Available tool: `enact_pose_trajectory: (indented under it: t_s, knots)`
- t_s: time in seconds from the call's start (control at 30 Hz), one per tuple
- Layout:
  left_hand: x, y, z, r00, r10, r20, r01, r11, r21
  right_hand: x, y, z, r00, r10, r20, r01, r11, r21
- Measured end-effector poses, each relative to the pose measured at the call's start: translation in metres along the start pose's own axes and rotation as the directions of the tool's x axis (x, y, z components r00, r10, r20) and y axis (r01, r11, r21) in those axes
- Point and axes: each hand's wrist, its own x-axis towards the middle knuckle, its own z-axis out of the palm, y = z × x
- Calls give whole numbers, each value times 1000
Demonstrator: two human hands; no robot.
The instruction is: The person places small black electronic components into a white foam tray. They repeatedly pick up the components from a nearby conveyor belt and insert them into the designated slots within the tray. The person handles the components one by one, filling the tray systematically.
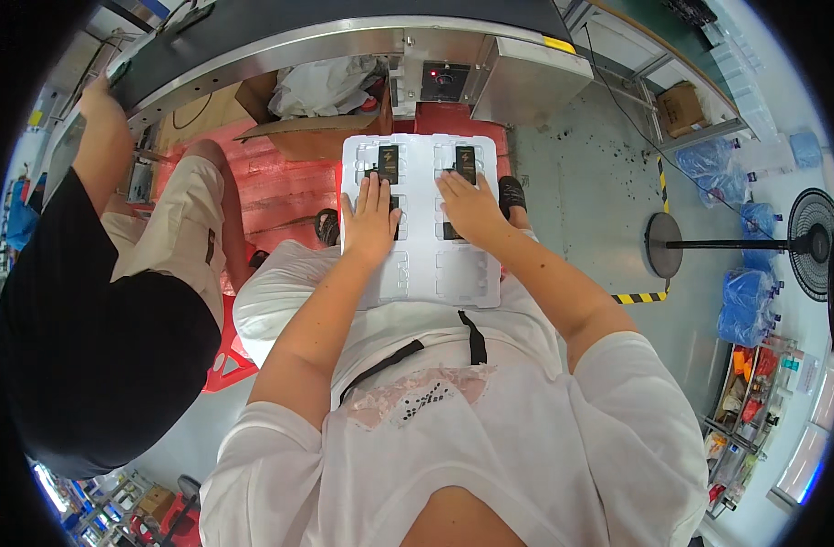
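Note:
A white plastic tray (421,264) with moulded compartments lies across my lap. In its far compartments are thin black rectangular pieces that look like phone batteries, one at the left (388,164) and one at the right (465,162). My left hand (371,223) lies flat with fingers stretched out, its fingertips at the lower end of the left far piece. A second black piece in the row below is partly covered by this hand. On the right side, my right hand (473,211) rests with fingers extended by the far piece. Beneath it, another dark piece (450,232) shows in part.
Ahead runs a dark conveyor (344,23) with a metal edge and a control box (444,82). Below it sits an open cardboard box (316,132) holding clear plastic. A person in black (107,356) sits close at my left. A standing fan (811,239) is at the right.

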Motion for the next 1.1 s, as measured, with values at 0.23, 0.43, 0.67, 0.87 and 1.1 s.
enact_pose_trajectory:
  t_s: [0.23,0.43,0.67,0.87,1.1]
  knots:
    - [-7,-5,-7,995,-86,-48,83,995,-50,-5,12,-15,985,168,-49,-149,950,275]
    - [-50,-12,-4,949,-307,-64,276,914,-297,-46,7,-1,951,305,-37,-286,922,261]
    - [-59,-40,41,855,-519,-19,304,531,-791,-61,-4,8,740,672,13,-583,631,512]
    - [-41,-41,32,785,-519,339,578,414,-704,-59,25,39,640,713,287,-714,414,565]
    - [-51,-28,22,813,-551,190,472,432,-769,-12,28,-74,653,337,678,-473,881,18]
